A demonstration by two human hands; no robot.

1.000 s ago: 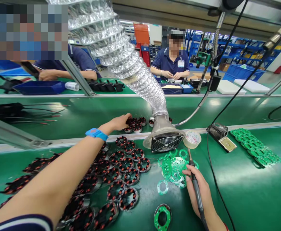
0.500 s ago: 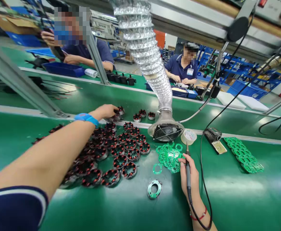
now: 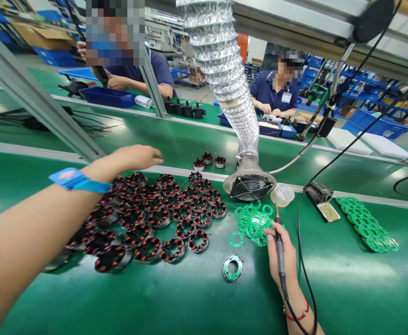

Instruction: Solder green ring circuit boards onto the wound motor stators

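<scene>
Gripping a slim soldering iron [image 3: 280, 256] with a grey-and-black handle and coppery tip pointing away from you, your right hand [image 3: 289, 260] is beside a loose pile of thin, green, ring-shaped circuit boards [image 3: 254, 223]. Your left hand [image 3: 137, 157], fingers slightly bent, hovers near crowded black rings wound with orange-red wire [image 3: 154, 202]; whether it holds anything cannot be told. One ring topped with a shiny green board [image 3: 227, 268] lies apart on the green desk [image 3: 155, 302].

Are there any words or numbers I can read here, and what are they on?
No text is readable.
Pale, round roll of tape: coloured marks, too blurred to read.
White-and-blue rectangular badge on a navy-blue cloth shirt: too small to read.
</scene>
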